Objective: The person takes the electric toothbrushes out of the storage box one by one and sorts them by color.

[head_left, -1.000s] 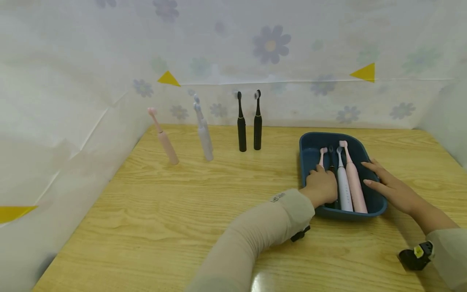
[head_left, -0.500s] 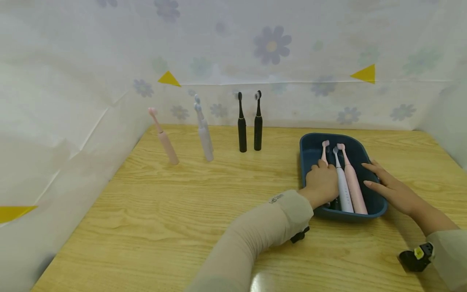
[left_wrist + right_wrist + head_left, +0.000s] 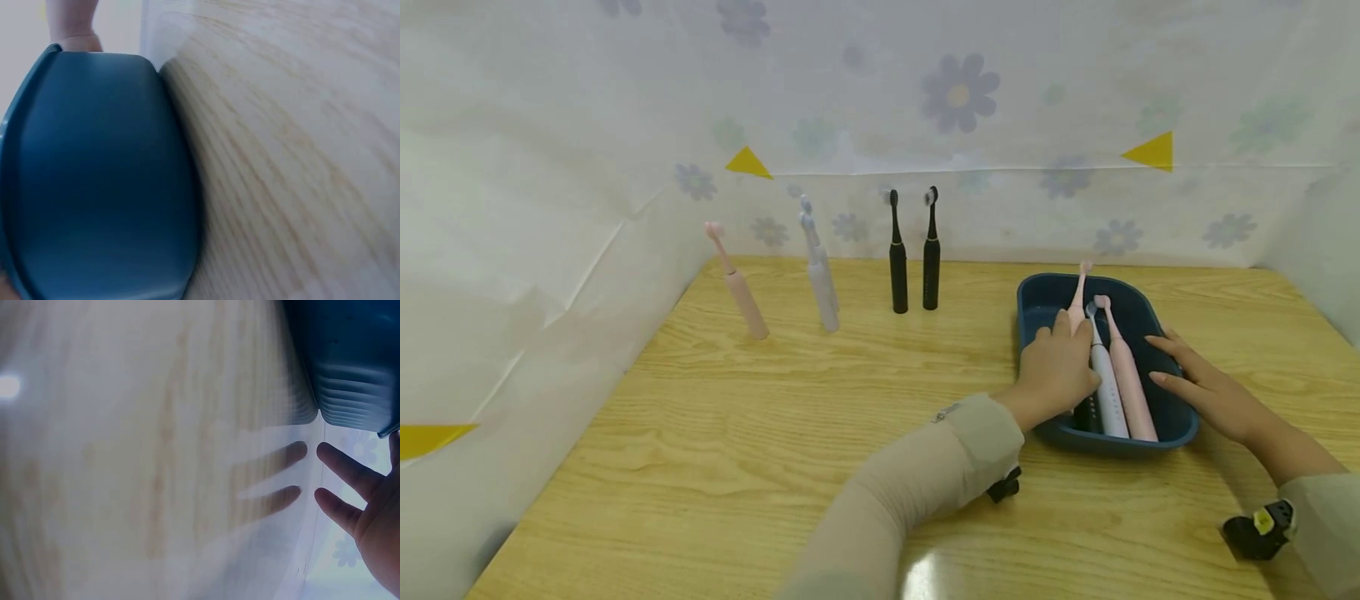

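Note:
My left hand (image 3: 1056,371) reaches into a dark blue plastic bin (image 3: 1167,400) and grips a pink electric toothbrush (image 3: 1078,293). That brush tilts up, its head above the bin's back rim in the head view; fingers cover its handle. Inside the bin lie a white electric toothbrush (image 3: 1107,387), another pink electric toothbrush (image 3: 1129,383) and a black one (image 3: 1086,414), partly hidden under my left hand. My right hand (image 3: 1213,396) rests at the bin's right rim with fingers extended. In the right wrist view, two straight fingers (image 3: 350,469) spread beside the bin's outer wall.
On the wooden table (image 3: 737,483), several electric toothbrushes stand upright along the back: a pink one (image 3: 745,302), two overlapping white ones (image 3: 822,287), and two black ones, left (image 3: 898,275) and right (image 3: 931,271). A flowered white sheet (image 3: 1037,100) hangs behind.
The pink toothbrush in my left hand has risen from the bin's floor, its head moving up and slightly right. The white brush shifted a little left. My right hand stays put.

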A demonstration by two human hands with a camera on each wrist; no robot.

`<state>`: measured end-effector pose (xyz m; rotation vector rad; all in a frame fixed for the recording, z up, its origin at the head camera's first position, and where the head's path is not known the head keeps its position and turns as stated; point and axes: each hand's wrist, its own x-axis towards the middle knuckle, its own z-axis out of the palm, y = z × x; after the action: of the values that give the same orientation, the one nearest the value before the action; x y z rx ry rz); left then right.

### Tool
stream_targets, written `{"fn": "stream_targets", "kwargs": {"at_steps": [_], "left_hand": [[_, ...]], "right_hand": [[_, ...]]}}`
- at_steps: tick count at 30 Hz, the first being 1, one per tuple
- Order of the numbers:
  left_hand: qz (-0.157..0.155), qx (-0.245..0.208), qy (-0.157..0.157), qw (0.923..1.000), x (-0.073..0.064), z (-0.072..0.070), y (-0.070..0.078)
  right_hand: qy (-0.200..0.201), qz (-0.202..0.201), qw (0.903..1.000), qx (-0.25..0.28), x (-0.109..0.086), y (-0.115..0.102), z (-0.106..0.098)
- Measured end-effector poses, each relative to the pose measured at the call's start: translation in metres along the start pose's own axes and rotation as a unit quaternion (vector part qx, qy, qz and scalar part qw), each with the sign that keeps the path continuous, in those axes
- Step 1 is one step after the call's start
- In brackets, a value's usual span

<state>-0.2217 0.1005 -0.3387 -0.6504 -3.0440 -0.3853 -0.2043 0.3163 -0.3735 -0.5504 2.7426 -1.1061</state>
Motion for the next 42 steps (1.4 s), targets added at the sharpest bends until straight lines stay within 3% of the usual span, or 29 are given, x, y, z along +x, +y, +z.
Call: {"fn": "stream_targets", "kwargs": {"at_steps": [8, 11, 15, 19, 24, 30, 34, 38, 42], "left_hand": [[0.059, -0.091, 0.04, 0.9933, -0.007, -0.011, -0.015], [0.066, -0.148, 0.055, 0.9852, -0.009, -0.014, -0.02], [0.044, -0.253, 0.038, 0.9657, -0.013, -0.02, -0.027], [-0.002, -0.353, 0.015, 0.9354, -0.018, -0.027, -0.031], [-0.055, -0.471, -0.008, 0.8802, -0.026, -0.035, -0.036], [-0.081, -0.566, -0.024, 0.8203, -0.031, -0.042, -0.046], [-0.074, -0.624, -0.036, 0.7773, -0.037, -0.048, -0.054], [-0.057, -0.657, -0.039, 0.7512, -0.044, -0.054, -0.063], [-0.046, -0.675, -0.041, 0.7356, -0.049, -0.058, -0.073]], "right_hand": [[0.002, 0.006, 1.0, -0.003, -0.001, 0.001, 0.0], [0.0, -0.002, 1.0, -0.001, -0.001, 0.001, -0.001], [0.0, 0.002, 1.0, -0.005, 0.0, 0.002, -0.001], [0.002, 0.003, 1.0, -0.002, 0.0, 0.001, 0.0], [0.005, 0.002, 1.0, -0.001, 0.0, 0.0, 0.0], [0.004, 0.001, 1.0, 0.0, 0.001, 0.0, 0.0], [0.0, -0.005, 1.0, -0.005, 0.001, 0.002, 0.0], [0.0, -0.006, 0.9999, -0.01, 0.001, 0.003, 0.0], [0.001, -0.006, 0.9999, -0.01, 0.001, 0.002, 0.0]]}}
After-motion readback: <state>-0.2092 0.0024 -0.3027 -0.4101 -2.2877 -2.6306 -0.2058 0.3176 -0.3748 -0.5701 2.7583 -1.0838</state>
